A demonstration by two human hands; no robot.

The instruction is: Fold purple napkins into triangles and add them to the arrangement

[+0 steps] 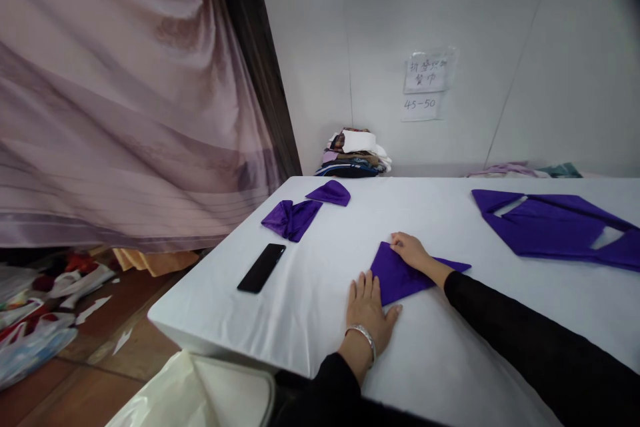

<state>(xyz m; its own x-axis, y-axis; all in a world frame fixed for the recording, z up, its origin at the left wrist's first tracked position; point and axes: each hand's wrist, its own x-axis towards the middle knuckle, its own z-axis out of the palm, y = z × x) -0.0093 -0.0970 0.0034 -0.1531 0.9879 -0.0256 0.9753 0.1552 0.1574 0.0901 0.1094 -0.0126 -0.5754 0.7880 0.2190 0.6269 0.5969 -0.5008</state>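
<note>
A folded purple napkin (400,280) lies on the white-covered table in front of me, with one long point reaching out to the right. My left hand (369,312), with a silver bracelet at the wrist, rests flat with fingers spread, its fingertips at the napkin's left edge. Over the napkin's upper edge, my right hand (411,252) has its fingers bent together and pinches the cloth near the top left corner. Part of the napkin is hidden under the right hand and wrist.
Two folded purple cloths (300,219) (331,193) lie at the table's far left, with a black phone (261,268) nearer. More purple cloth (555,223) spreads at the right. A fabric stack (354,153) stands behind the table; a chair (235,387) touches the near left side.
</note>
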